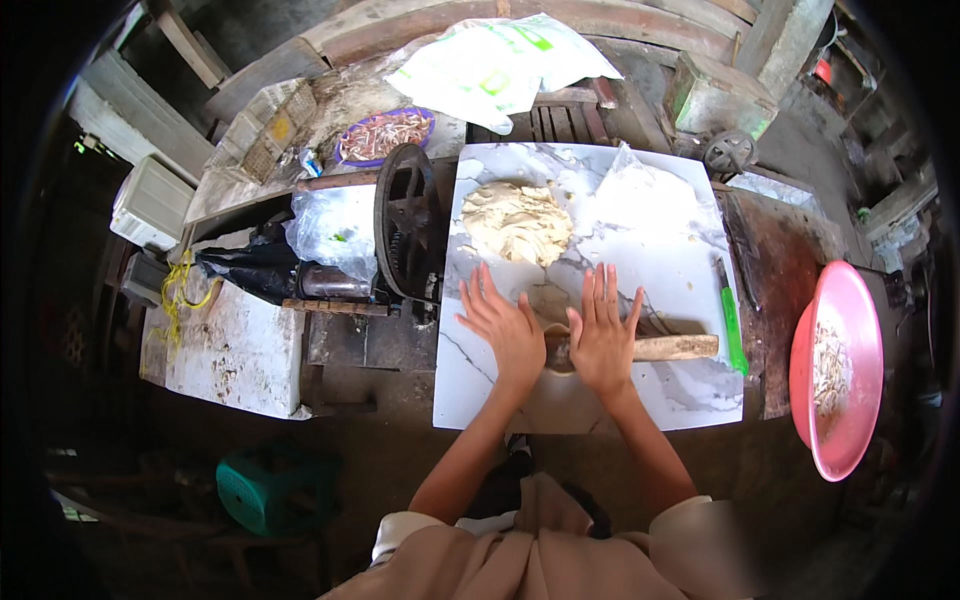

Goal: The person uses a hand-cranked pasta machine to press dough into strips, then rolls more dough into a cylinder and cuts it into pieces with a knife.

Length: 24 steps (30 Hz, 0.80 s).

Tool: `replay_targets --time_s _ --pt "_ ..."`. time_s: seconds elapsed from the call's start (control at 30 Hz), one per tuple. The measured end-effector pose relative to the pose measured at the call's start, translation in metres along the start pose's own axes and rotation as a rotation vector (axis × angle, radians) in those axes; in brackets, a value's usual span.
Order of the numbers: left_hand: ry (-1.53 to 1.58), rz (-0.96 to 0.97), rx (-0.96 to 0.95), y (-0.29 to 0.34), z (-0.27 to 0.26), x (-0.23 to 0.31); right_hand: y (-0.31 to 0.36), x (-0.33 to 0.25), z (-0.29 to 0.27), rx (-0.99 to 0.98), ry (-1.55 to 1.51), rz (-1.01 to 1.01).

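Both palms lie near the front of a white marbled board [590,405], fingers stretched forward. My left hand [505,328] is open and flat, its palm by the left part of a wooden rolling pin [680,347]. My right hand [604,340] is also open, resting over the pin, whose bare end sticks out to its right. A small flat piece of dough [560,368] shows between the hands, partly hidden by them and the pin. Beyond my left fingertips sits a large lump of pale dough [517,222]. A green-handled knife [733,325] lies along the board's right edge.
White powder in clear plastic [648,192] lies at the board's far right. Left stands a machine with a dark wheel [408,220]. A pink basin [840,370] is at right, a purple-rimmed tray [387,136] far left, a white sack [500,65] behind, a green stool [262,492] near left.
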<state>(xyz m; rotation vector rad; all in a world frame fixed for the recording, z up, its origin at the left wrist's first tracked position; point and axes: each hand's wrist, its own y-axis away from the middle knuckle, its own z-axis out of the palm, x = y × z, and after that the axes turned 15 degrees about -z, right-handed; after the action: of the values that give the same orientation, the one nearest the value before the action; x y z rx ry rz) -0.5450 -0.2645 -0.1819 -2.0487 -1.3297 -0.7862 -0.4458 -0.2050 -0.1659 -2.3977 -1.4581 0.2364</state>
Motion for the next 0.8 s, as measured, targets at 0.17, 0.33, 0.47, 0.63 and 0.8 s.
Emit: replay_targets --time_s 0.17,0.33,0.47,0.63,0.8 --pt "-0.048 -0.031 0.043 -0.029 0.015 0.009 -0.034 0.015 0.017 0.073 0.053 -0.001" --pt "-0.014 -0.017 -0.024 0.017 -0.003 -0.008 0.011 -0.003 0.000 0.003 0.006 -0.018" --pt "0.036 -0.019 -0.069 0.053 -0.021 -0.025 0.050 -0.023 -0.022 -0.082 -0.084 -0.017" --pt "0.016 0.005 -0.057 0.034 -0.010 -0.015 0.029 -0.010 -0.011 0.000 -0.048 -0.045" --pt "0.091 0.143 0.080 -0.016 0.008 0.001 -0.020 0.009 0.020 0.091 0.023 0.012"
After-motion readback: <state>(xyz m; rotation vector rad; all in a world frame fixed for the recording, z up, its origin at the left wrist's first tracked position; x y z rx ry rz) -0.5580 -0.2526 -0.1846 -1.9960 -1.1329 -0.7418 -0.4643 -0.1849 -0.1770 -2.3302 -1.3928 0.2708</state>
